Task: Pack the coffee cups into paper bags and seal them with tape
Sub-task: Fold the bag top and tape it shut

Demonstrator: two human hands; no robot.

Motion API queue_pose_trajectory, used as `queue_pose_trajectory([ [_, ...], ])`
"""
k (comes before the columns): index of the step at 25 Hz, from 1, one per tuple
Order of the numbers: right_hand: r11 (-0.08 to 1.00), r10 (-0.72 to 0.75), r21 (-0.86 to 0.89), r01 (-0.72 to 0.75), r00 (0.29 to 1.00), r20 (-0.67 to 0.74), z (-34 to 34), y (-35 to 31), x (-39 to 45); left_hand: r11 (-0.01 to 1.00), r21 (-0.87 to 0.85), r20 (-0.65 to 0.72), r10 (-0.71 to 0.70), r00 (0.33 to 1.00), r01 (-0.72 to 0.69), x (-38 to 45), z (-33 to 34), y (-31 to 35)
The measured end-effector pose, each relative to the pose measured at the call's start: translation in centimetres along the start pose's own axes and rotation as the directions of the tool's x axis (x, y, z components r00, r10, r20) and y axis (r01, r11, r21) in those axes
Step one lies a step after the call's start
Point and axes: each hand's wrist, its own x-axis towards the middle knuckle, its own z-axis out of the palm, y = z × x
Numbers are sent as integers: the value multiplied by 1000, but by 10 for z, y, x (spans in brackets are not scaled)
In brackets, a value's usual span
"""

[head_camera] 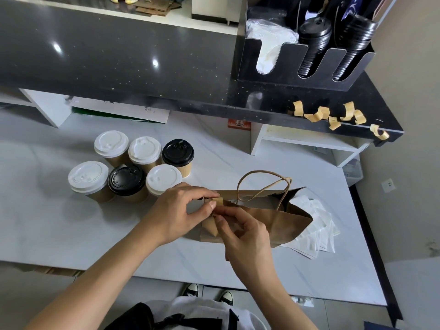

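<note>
Currently left hand [181, 210] and right hand [247, 232] both pinch a tape strip [217, 202] at the left end of the paper bag [285, 220] standing on the white counter [47, 222]; advise holding the mouth closed, then smoothing tape flat over both sides. Count: six coffee cups [128, 167] stand unpacked just left of the bag (four white lids, two black), one bag, several spare tape pieces [333, 115] on the dark ledge.

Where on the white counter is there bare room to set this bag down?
Bare patches: left of the cups, and the near strip in front of the bag toward the counter edge. Crowded: the cups' cluster, and right of the bag, where white packets lie.
</note>
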Motion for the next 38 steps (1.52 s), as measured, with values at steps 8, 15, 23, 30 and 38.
queue_pose_trajectory([
  [8, 996, 74, 35, -76, 995, 63, -3, 13, 6, 974, 204, -53, 116, 992, -102, 9, 6, 0],
  [15, 999, 50, 2, -51, 991, 123, -8, 17, 11, 951, 305, -29, 69, 997, -57, 10, 4, 3],
  [23, 999, 37, 10, -40, 985, 166, -12, 19, 11, 967, 255, -27, -1, 1000, 8, 8, 9, 7],
  [30, 998, -16, -53, 22, 994, 110, -50, 14, 8, 960, 279, 5, -25, 1000, 23, 9, 7, 12],
  [38, 997, -81, -12, 80, 980, -182, -121, 14, 1, 964, 265, 105, -54, 993, 25, 27, 19, 44],
])
